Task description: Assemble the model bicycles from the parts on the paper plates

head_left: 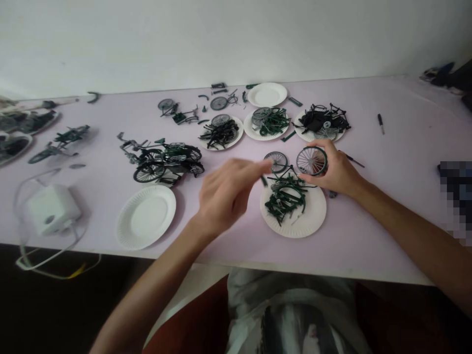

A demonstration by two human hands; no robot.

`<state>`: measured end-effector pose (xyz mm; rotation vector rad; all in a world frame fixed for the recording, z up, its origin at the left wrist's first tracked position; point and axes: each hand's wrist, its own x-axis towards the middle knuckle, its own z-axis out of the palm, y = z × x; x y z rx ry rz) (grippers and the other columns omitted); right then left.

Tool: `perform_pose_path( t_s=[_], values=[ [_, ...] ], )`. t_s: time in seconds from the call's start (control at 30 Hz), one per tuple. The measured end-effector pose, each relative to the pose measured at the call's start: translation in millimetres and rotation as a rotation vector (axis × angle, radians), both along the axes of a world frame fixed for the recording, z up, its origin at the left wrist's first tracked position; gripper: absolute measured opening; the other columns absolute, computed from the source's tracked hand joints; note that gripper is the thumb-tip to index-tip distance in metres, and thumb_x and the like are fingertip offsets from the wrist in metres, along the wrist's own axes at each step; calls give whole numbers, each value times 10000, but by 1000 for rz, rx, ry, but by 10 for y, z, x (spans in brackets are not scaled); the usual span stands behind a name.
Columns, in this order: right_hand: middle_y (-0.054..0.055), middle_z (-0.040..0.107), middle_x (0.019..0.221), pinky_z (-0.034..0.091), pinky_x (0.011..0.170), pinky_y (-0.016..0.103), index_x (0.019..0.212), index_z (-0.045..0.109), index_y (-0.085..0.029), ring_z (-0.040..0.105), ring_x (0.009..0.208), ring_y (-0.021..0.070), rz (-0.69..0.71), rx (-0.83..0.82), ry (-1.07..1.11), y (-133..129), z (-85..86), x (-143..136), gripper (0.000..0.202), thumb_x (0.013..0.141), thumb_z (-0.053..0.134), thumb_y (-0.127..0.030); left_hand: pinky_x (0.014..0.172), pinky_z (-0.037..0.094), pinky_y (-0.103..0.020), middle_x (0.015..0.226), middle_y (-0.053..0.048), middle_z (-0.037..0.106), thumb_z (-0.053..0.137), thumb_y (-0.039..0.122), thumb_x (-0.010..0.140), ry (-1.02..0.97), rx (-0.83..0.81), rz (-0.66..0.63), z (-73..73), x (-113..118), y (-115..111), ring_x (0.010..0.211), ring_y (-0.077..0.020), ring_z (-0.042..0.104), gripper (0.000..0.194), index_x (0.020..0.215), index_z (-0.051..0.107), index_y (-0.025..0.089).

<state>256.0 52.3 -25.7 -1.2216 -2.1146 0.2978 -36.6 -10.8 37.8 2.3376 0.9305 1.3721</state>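
Dark-rimmed and finely spoked, a small wheel [311, 161] stands upright between the fingers of my right hand [337, 169], which grip it at its edge, above the right upper part of a white paper plate [317, 216] near the front of the lilac worktop [221, 241]. My left hand [224, 194] is raised to the left of that plate, blurred, its fingers bent and close together around the end of a short dark piece [264, 180]; I cannot tell how firmly they hold it. Dark green bicycle parts [285, 199] lie heaped on the plate, and a second spoked wheel [276, 162] is at its far edge. Farther left, assembled model bicycles [165, 160] stand behind an empty paper plate [147, 216]. Three plates of parts [267, 123] form a row behind my hands.
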Motion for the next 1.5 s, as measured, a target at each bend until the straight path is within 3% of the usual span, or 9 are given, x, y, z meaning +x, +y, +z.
perform_pose_path(
  t_s=[0.07,0.2,0.33,0.5,0.83,1.03,1.27,1.5],
  values=[
    [99,689,1256,615,735,398,1311,550,-249,742,928,305,-5,7,-11,-2,-3,4,734,713,862,-540,830,614,-325,1005,-52,793,610,127,980,-80,3,21,-56,123,334,915,-183,741,199,1060,763,227],
    [95,696,1267,636,787,425,1316,538,-256,751,1003,331,-25,93,-2,-2,-31,10,736,722,859,-549,708,609,-240,991,-54,769,697,188,922,-378,-357,-41,-218,368,629,878,-160,729,94,999,751,179],
    [96,712,1227,651,855,446,1333,520,-257,749,1056,335,-22,265,18,-25,-66,-4,743,740,846,-564,685,601,-215,903,-52,741,759,244,869,-540,-614,-114,-367,511,592,824,-143,714,128,951,731,149],
    [93,747,1159,668,795,444,1340,535,-265,776,950,321,28,421,-33,-91,-81,-49,736,751,849,-574,697,584,-213,863,-43,728,864,291,799,-620,-747,-164,-406,516,449,762,-112,674,216,879,735,136],
    [79,803,1050,679,727,437,1265,623,-253,798,857,314,60,378,-42,-116,-78,-50,663,747,842,-605,562,562,-252,795,-17,671,905,456,766,-642,-861,-274,-451,615,358,642,-111,626,398,841,667,146],
    [79,812,1022,677,684,412,1270,620,-240,799,800,297,106,403,-38,-145,-42,-73,655,759,846,-583,610,607,-248,841,-36,704,883,417,801,-677,-833,-244,-447,593,346,764,-143,671,328,941,744,155],
    [79,813,1032,673,684,418,1295,609,-247,800,806,304,120,442,-79,-133,-71,-32,710,736,857,-609,560,597,-233,869,-28,697,908,423,767,-662,-852,-318,-504,608,351,747,-133,672,325,866,744,161],
    [66,817,1009,664,622,369,1304,608,-235,793,733,267,174,500,-68,-141,-28,-44,714,744,872,-591,540,621,-195,836,-28,692,935,394,733,-658,-857,-304,-458,608,331,733,-125,679,331,827,744,141]
  ],
)
